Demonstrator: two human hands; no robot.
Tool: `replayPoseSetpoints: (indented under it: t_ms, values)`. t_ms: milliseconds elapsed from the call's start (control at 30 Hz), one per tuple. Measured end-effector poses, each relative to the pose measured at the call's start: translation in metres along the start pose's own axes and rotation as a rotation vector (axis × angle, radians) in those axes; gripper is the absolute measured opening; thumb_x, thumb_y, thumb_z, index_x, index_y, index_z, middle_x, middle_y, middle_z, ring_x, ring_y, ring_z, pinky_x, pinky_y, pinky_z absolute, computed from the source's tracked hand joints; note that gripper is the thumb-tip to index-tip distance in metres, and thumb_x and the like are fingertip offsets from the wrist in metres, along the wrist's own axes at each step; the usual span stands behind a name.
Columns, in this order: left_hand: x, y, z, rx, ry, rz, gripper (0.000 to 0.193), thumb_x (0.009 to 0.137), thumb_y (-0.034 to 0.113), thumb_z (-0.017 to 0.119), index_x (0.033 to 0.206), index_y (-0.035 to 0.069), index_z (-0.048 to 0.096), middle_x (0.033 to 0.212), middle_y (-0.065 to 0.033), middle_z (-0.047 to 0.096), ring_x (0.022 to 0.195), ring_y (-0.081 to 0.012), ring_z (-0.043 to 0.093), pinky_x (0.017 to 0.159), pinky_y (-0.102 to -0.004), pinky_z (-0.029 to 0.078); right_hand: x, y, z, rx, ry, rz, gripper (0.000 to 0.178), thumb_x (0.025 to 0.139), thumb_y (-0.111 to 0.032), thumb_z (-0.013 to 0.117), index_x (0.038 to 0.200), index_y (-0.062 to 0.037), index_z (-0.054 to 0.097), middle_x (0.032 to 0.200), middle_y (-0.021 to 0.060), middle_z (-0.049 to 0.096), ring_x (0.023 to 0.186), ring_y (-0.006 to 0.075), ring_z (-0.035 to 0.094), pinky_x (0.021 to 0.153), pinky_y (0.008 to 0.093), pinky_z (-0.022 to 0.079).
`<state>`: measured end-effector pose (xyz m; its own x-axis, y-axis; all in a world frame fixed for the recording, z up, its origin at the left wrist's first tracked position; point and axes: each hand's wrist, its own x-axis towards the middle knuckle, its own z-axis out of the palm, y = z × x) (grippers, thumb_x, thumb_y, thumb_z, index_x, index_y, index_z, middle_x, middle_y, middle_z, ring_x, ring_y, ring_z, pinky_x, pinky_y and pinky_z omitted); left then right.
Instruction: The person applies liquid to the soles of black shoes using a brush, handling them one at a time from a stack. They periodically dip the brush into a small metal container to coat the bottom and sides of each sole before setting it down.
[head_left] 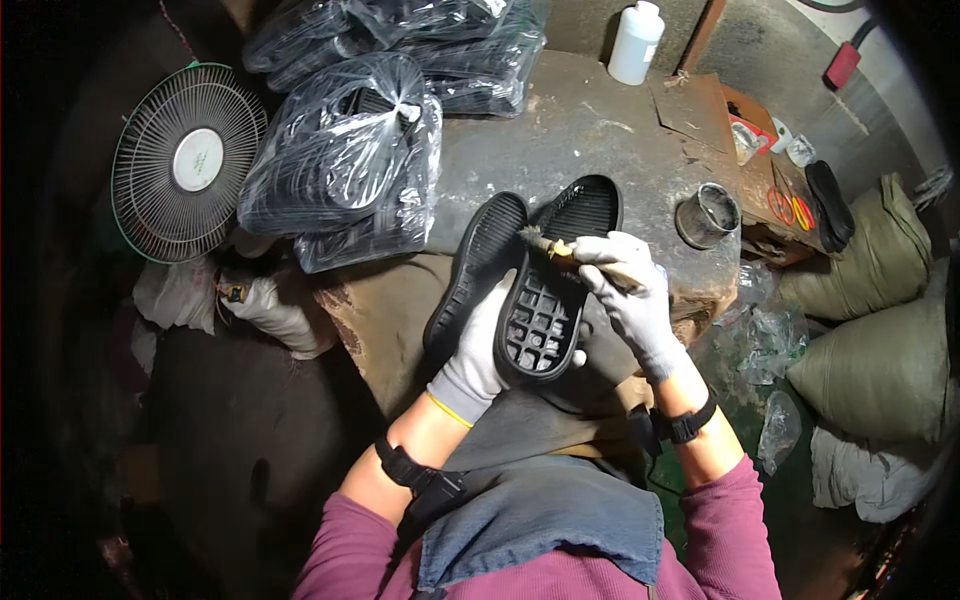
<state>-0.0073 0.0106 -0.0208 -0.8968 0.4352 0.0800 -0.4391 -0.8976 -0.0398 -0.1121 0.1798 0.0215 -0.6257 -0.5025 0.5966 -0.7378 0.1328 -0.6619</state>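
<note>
My left hand (pixel 480 345), in a white glove, is closed around the near end of a black shoe sole (pixel 542 325) with a gridded heel and a ribbed front. A second black sole (pixel 478 265) lies along its left side; whether my fingers also grip it is hidden. My right hand (pixel 625 285), gloved too, is closed on a brush (pixel 537 239) with dark bristles and yellow at its neck. The bristles hang over the middle of the gridded sole; I cannot tell if they touch it. To the right stands a dark-crusted metal cup (pixel 708 215).
Clear plastic bags of black soles (pixel 340 170) crowd the left of the worn table (pixel 560 125). A white bottle (pixel 636 42) stands at the back. Left is a fan (pixel 190 160); right are scissors (pixel 790 205), another dark sole (pixel 828 205) and stuffed sacks (pixel 870 375).
</note>
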Motion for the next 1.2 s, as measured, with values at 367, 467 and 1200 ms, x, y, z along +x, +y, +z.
replayPoseSetpoints:
  t_ms: [367,467,1200]
  values:
    - [-0.002,0.022,0.008,0.052,0.154,0.285,0.059,0.103,0.047,0.035,0.129,-0.001,0.054,0.115,-0.0287,0.064,0.099,-0.0395,0.067,0.086,-0.0507,0.056,-0.01,-0.063,-0.006,0.111,-0.411,-0.234,0.03,0.075,-0.012,0.074,0.105,-0.0163,0.072,0.11,0.0024,0.071,0.112,0.0238,0.063,0.099,0.0404,0.042]
    - [-0.012,0.039,0.015,0.266,-0.028,0.149,0.073,0.098,0.056,0.044,0.134,-0.008,0.049,0.117,-0.0337,0.061,0.102,-0.0449,0.066,0.085,-0.0525,0.058,-0.014,-0.071,-0.023,0.053,-0.541,-0.284,0.028,0.077,-0.012,0.074,0.104,-0.0168,0.073,0.112,0.0024,0.071,0.114,0.0236,0.062,0.101,0.0409,0.041]
    - [-0.039,0.011,0.024,1.581,0.397,0.617,0.04,0.099,0.02,0.061,0.13,-0.004,0.057,0.116,-0.0103,0.06,0.106,-0.0191,0.058,0.094,-0.0297,0.047,-0.006,-0.029,-0.01,0.092,-0.012,0.413,0.019,0.094,-0.008,0.067,0.111,-0.0017,0.068,0.104,0.0038,0.07,0.093,0.0115,0.061,0.086,0.0284,0.05]
